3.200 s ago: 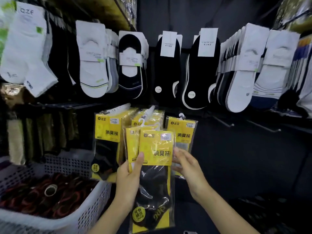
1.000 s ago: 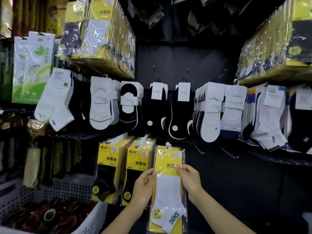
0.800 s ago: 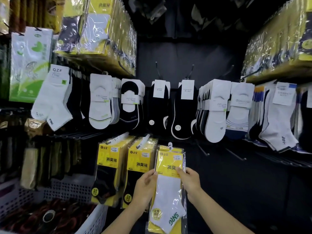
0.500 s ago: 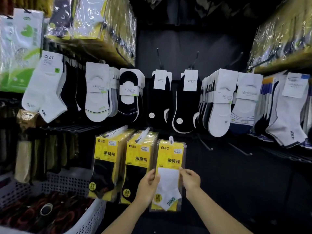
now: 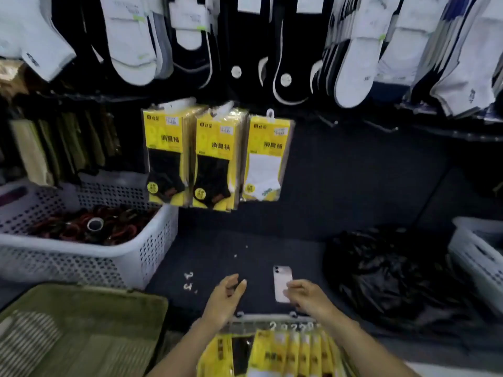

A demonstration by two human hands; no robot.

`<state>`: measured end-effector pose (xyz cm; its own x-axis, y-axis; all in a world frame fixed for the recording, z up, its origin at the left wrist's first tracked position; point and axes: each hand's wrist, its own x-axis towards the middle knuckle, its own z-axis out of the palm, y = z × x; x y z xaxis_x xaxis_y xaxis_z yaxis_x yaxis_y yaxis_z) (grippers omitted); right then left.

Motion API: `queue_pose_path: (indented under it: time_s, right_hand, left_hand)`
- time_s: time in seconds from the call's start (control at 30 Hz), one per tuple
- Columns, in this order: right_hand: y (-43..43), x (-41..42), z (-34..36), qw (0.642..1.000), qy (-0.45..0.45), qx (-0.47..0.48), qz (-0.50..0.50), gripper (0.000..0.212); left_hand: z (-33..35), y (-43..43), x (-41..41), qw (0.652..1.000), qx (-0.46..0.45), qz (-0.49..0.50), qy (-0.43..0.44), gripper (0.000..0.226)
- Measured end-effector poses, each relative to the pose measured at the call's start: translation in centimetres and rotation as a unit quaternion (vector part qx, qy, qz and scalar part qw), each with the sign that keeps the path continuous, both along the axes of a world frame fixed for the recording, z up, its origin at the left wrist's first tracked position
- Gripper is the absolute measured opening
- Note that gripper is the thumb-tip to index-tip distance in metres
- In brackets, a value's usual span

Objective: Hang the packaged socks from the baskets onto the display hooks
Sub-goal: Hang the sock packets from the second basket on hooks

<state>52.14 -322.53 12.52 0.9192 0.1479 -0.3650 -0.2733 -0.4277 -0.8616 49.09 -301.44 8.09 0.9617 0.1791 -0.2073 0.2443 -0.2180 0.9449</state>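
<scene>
The white-sock package point(image 5: 265, 159) hangs upright on the lower display row. Its long axis is vertical, its white hanger tab is at the top, its yellow header faces out, and the sock's toe points down and to the right. It is the rightmost of three and sits just beside two fuller stacks of black-sock packages point(image 5: 217, 164), which hang the same way. Both hands are well below it, low in the view and apart from each other. The left hand point(image 5: 226, 297) has relaxed, spread fingers pointing up toward the display and holds nothing. The right hand point(image 5: 304, 297) has loosely bent fingers and is also empty. It overlaps the lower corner of a pale phone point(image 5: 281, 281) that lies flat on the dark surface, and whether it touches the phone cannot be told. Directly under the wrists is the near basket point(image 5: 261, 321). In it, a row of yellow packaged socks point(image 5: 275, 352) stands on edge, with the hanger tabs toward the far rim. A white perforated basket point(image 5: 81, 262) of dark red items sits to the left. A black plastic bag point(image 5: 381, 273) lies to the right.
</scene>
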Motion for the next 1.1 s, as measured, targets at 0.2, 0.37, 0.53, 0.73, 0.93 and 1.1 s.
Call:
queue_pose_path:
  time_s: [0.2,0.37,0.53,0.73,0.93,1.1]
  right_hand:
    - [-3.9,-6.1,-8.4,0.99,0.11,-0.087,-0.018,0.048]
    - [-4.3,-7.0,-11.3,0.985,0.095,-0.109,-0.095,0.06]
    - [-3.4,-7.5,-12.4,0.982,0.171,-0.015,-0.074,0.054]
    - [-1.0,-8.8,-13.4,0.977,0.203,0.053,-0.043,0.045]
    - [0.3,-7.8,-9.8,0.992,0.056,0.111,-0.014,0.039]
    - [0.9,-5.8,-4.9,0.979,-0.085,0.175,0.059,0.033]
  left_hand:
    - [-7.9,-2.8,-7.5,0.995,0.042,-0.019,0.09,0.002]
    - [-10.3,-3.3,-10.1,0.97,0.083,-0.121,0.195,0.022]
    - [-10.8,-4.3,-10.6,0.967,0.084,-0.12,0.208,0.016]
    - [-11.0,-4.6,-10.8,0.974,0.0,-0.098,0.203,0.039]
    - [-7.9,-4.2,-9.0,0.988,-0.094,0.006,0.126,0.03]
    - [-3.6,-2.9,-6.2,0.988,-0.148,-0.024,-0.047,0.044]
